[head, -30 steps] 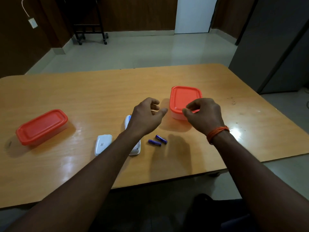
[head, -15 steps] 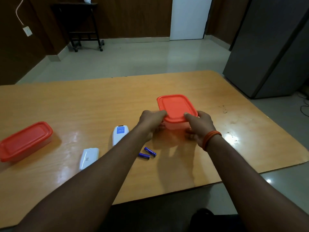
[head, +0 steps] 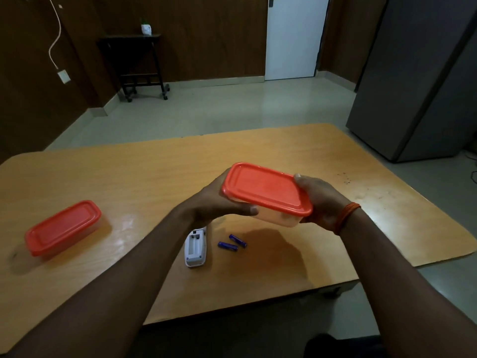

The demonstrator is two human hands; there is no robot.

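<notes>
Both grips, left hand (head: 215, 205) and right hand (head: 324, 202), tight round a tilted clear tub (head: 280, 218) with orange-red lid (head: 265, 189).

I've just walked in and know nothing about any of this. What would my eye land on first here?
The orange-lidded box stands out first, held above the wooden table between the left hand and the right hand. A second orange-lidded box sits on the table at the far left. Nearer the person lie two blue batteries beside a white device with its battery bay open.
</notes>
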